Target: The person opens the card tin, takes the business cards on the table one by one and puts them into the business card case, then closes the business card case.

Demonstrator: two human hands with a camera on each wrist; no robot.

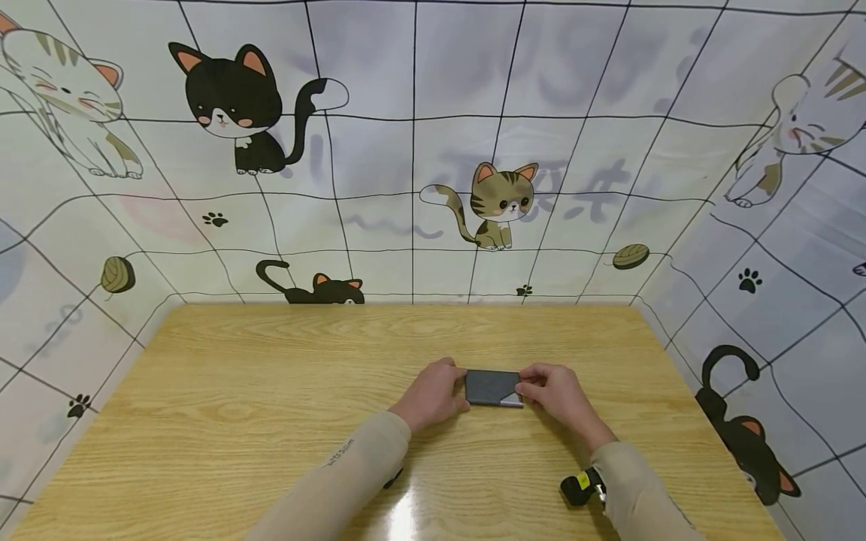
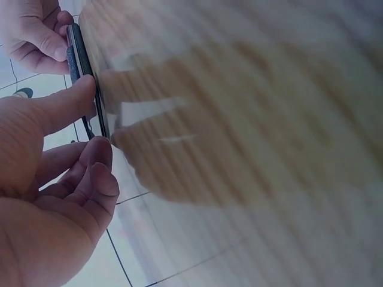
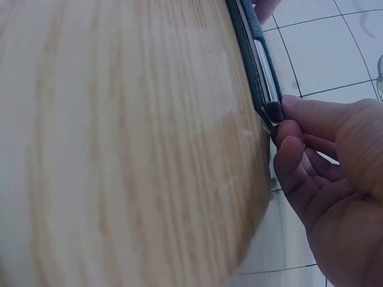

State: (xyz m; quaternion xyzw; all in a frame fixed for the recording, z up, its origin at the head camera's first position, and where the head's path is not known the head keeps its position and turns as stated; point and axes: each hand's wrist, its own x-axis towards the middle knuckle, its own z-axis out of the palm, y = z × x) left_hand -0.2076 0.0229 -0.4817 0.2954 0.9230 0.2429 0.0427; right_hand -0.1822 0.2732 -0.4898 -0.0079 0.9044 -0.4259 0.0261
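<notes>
A flat dark grey card case (image 1: 489, 387), with a silvery triangle at its near right corner, lies level at the table in the head view. My left hand (image 1: 435, 396) holds its left end between thumb and fingers. At the opposite end, my right hand (image 1: 556, 392) pinches the right edge. Seen from the right wrist, the card case (image 3: 254, 66) has a grainy dark cover and a shiny metal strip along its side. From the left wrist, the card case (image 2: 76, 54) appears edge-on, with the left thumb against it. What is inside cannot be seen.
The wood-grain table (image 1: 271, 376) reaches back to a cloth wall (image 1: 379, 158) printed with cats and grid lines, which also covers both sides. A black strap device with a yellow label (image 1: 580, 485) is at the right wrist. Light reflects off the near tabletop.
</notes>
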